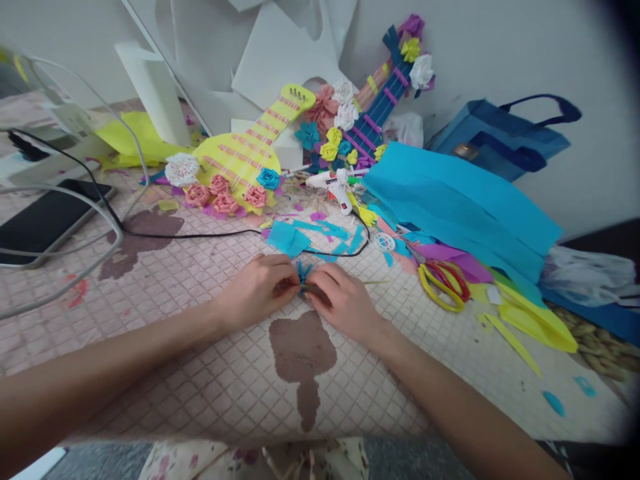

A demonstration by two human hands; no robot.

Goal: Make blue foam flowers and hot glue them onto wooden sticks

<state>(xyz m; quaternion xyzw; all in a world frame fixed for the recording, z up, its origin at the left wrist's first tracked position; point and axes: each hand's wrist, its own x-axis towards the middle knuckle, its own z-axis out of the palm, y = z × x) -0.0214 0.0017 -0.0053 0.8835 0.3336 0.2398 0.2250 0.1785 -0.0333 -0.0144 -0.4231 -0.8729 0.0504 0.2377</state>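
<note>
The left hand [260, 288] and the right hand [345, 301] both pinch one small spiky blue paper piece [303, 272], on the pink checked surface [200, 267].

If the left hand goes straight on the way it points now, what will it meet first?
The left hand points right, toward the right hand. First it would meet the small blue paper piece that both hands pinch, then, it seems, the right hand's fingers directly behind it.
</note>
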